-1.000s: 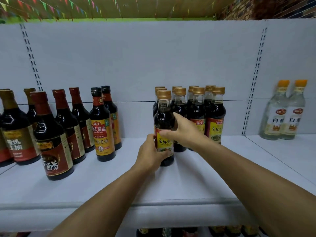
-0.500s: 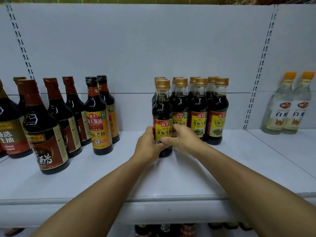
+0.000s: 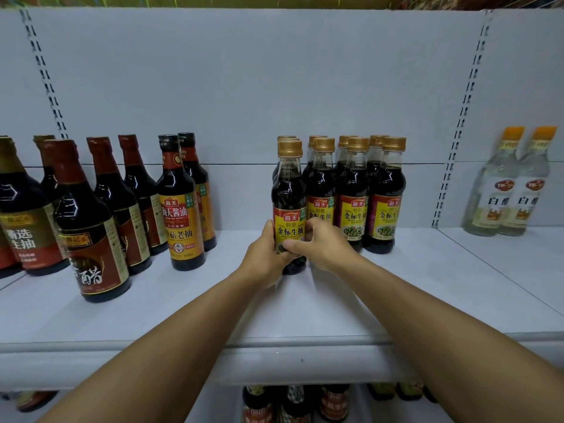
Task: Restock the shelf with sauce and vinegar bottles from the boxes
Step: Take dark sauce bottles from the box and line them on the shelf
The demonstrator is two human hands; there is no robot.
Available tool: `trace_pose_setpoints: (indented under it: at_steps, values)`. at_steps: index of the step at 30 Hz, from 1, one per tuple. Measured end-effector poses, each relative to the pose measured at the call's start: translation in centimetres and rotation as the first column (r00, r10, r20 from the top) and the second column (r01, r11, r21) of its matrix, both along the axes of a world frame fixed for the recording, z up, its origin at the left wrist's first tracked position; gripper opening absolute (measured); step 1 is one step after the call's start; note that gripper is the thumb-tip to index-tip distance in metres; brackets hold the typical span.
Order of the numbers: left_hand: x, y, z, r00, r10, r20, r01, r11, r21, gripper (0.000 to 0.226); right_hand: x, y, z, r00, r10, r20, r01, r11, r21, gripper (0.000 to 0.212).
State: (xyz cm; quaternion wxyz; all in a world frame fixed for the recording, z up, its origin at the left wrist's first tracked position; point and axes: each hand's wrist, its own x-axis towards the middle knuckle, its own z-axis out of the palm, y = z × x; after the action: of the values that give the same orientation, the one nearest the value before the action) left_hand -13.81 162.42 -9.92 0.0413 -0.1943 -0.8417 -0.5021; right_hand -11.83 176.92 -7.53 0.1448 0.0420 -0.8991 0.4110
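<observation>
A gold-capped soy sauce bottle [image 3: 289,206] stands upright on the white shelf [image 3: 305,315], at the front left corner of a block of like bottles, with its yellow and red label turned toward the camera. Both hands hold it low on the body. The left hand [image 3: 265,254] wraps around its left side, fingers curled against the label, and the right hand [image 3: 320,245] grips it from the right, thumb laid across the lower front of the label and fingers reaching round behind it. The bottle's base shows dark just under the hands, touching the shelf or very near it; which one cannot be told. Directly to its right and behind it stands the gold-capped group [image 3: 357,193], several deep in close ranks, all upright with labels facing forward. Well apart on the left is a black-capped bottle [image 3: 180,206] with an orange label and a second of the same kind behind it, then red-capped dark bottles [image 3: 91,221] running out toward the left edge. On the neighbouring shelf section at far right stand two clear white vinegar bottles [image 3: 509,184] with orange caps, side by side against the back panel [image 3: 274,87]. Below the shelf edge, the tops of more dark bottles [image 3: 293,404] show on a lower level.
</observation>
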Motion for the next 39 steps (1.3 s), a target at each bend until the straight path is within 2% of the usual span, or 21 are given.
trace_pose_setpoints:
  at_steps: [5,9,16,20,27,30,34,39]
  values:
    - [1.2,-0.1,-0.2,0.999,0.053,0.000,-0.053,0.996,-0.068,0.041,0.6,-0.1,-0.4,0.999,0.046,0.008,-0.045,0.999,-0.009,0.039]
    - [2.6,-0.1,-0.2,0.998,0.065,0.012,-0.064,0.996,-0.059,0.037,1.8,-0.1,-0.9,0.999,0.044,0.015,-0.044,0.999,0.014,0.038]
    - [5.8,-0.2,-0.3,1.000,0.022,0.010,-0.022,0.998,-0.061,0.050,5.7,-0.6,-1.2,1.000,0.011,0.019,-0.012,0.998,0.065,0.036]
    - [8.1,-0.5,-0.5,1.000,0.011,-0.005,-0.011,0.998,-0.059,0.054,8.7,-1.0,-1.5,0.999,-0.010,0.037,0.006,0.996,0.090,0.043]
    - [12.4,-1.5,-0.9,0.992,-0.021,-0.122,-0.006,0.977,-0.213,0.072,13.5,-1.8,-2.7,0.999,-0.036,0.004,0.035,0.990,0.138,0.061]
    - [14.8,-2.0,-1.8,0.985,-0.037,-0.168,-0.008,0.965,-0.262,0.072,15.7,-2.3,-3.6,0.997,-0.032,-0.065,0.045,0.976,0.211,0.059]
    - [17.4,-2.6,-3.9,0.937,-0.108,-0.332,-0.014,0.939,-0.343,0.066,18.5,-3.1,-5.0,0.987,0.006,-0.159,0.043,0.952,0.303,0.050]
    - [19.4,-3.1,-6.6,0.914,-0.177,-0.365,0.055,0.946,-0.319,0.065,21.2,-3.9,-6.9,0.971,0.044,-0.233,0.035,0.946,0.322,0.031]
